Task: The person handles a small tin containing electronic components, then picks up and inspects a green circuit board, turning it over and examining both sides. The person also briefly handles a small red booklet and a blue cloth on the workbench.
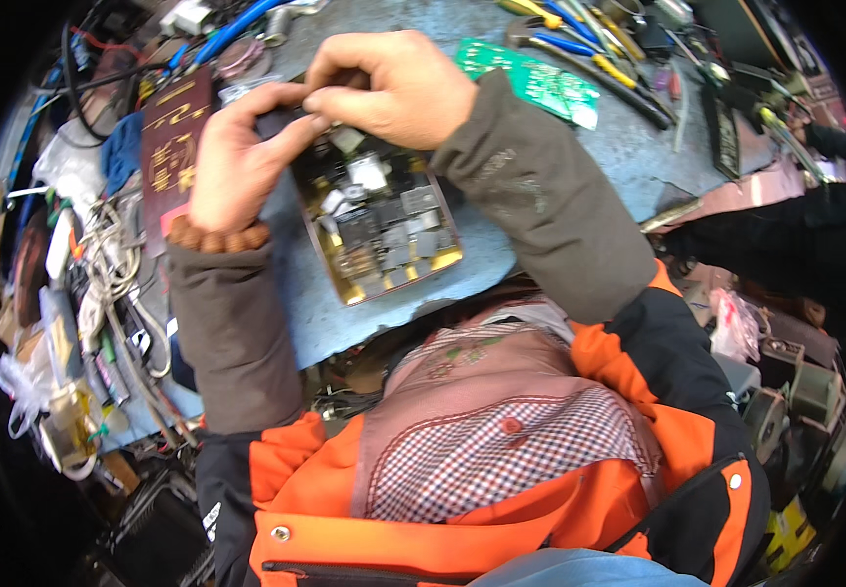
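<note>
Over the far end of an open box [346, 290] my two hands meet at the fingertips. My left hand [242, 152] has its thumb and fingers pinched together, and my right hand [393, 90] is curled with its thumb against them. Whatever lies between the fingertips is small and hidden by them. The box has a yellowish inside and is filled with many small grey, black and silver blocks that look like electronic parts [416, 202]. A green circuit board [530, 83] lies on the table beyond my right wrist.
A dark red box [173, 132] lies left of my left hand. Coiled pale cables [110, 259] and plastic bags crowd the left side. Pliers and other hand tools [599, 59] lie at the far right of the blue worktable [344, 328]. More clutter stands at the lower right.
</note>
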### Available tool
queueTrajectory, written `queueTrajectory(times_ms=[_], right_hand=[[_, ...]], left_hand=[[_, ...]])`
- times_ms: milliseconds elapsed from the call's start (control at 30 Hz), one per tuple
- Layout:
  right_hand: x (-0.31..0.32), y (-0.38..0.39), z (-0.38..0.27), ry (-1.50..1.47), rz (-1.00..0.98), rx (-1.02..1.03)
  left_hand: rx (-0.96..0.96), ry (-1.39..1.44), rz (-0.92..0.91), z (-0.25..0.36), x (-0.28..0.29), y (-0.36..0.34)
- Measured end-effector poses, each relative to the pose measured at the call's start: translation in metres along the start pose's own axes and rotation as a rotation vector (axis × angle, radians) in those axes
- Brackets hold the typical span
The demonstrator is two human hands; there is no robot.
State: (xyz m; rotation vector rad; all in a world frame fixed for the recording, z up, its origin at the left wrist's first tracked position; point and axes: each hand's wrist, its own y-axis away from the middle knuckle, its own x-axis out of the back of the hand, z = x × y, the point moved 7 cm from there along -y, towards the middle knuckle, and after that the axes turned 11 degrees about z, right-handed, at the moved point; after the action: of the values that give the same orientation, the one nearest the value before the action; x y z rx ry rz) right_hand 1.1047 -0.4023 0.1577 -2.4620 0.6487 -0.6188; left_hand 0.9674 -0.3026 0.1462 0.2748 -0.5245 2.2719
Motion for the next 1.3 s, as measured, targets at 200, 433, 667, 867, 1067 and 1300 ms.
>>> queueTrajectory(times_ms=[200,433,667,867,1067,1300], right_hand=[[0.009,0.0,0.02,-0.257,0.096,-0.27],[0.004,0.009,-0.016,-0.218,-0.438,-0.183],[-0.032,0.039,-0.039,0.254,-0.654,0.229],[-0.023,0.026,-0.025,0.227,-0.462,0.156],[0.01,0.009,-0.028,0.225,0.148,0.199],[0.005,0.016,-0.023,0.348,0.232,0.386]], left_hand=[[-0.017,0.098,0.142,-0.006,0.004,-0.007],[0.08,0.271,0.398,-0.024,0.018,-0.011],[0.154,0.334,0.442,-0.03,0.019,-0.014],[0.302,0.497,0.45,-0.04,0.017,-0.013],[0.413,0.765,0.39,-0.043,0.016,-0.012],[0.311,0.601,0.377,-0.032,0.012,-0.012]])
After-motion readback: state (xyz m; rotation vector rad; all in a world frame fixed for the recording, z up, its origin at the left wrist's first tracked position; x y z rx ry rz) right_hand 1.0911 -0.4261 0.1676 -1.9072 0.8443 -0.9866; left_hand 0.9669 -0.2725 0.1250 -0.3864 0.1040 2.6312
